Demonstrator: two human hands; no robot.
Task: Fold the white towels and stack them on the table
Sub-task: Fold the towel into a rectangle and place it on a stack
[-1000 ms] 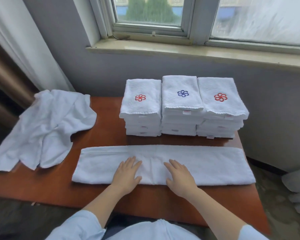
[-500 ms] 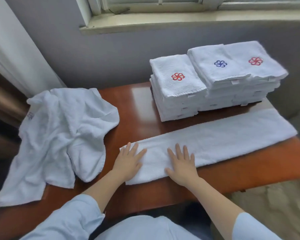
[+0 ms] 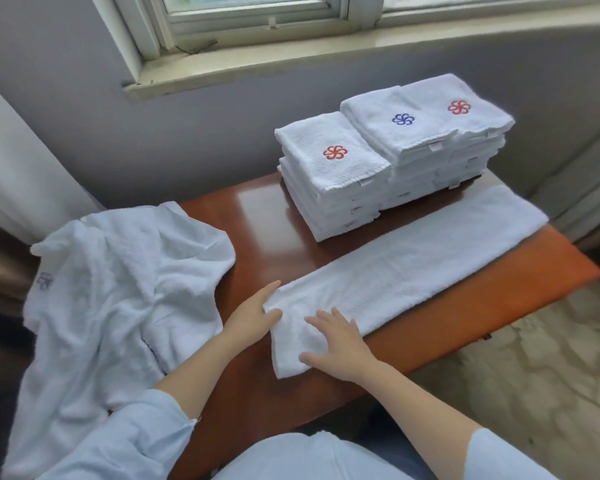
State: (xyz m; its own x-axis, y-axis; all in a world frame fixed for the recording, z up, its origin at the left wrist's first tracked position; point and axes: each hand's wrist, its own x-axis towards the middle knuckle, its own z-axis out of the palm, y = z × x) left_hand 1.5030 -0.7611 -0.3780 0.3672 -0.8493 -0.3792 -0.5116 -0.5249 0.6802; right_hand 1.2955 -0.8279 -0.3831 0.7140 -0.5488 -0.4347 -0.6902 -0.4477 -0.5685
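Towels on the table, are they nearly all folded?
Done: three stacks of folded towels at the back. In hand: a long folded towel, right hand flat on it, left hand at its end. Left: folding that one shorter, then the crumpled towels on the left.

The table (image 3: pixel 267 216) is varnished reddish wood, glossy enough to mirror the window light. The long towel (image 3: pixel 413 268), the crumpled towel (image 3: pixel 125 271) and the folded stacks (image 3: pixel 333 174) are white terry cloth, nubby and matt (their flower emblems are stitched thread, red and blue). The sleeve (image 3: pixel 125 441) is smooth pale-blue cloth. The wall (image 3: pixel 187 133) is matt grey paint.
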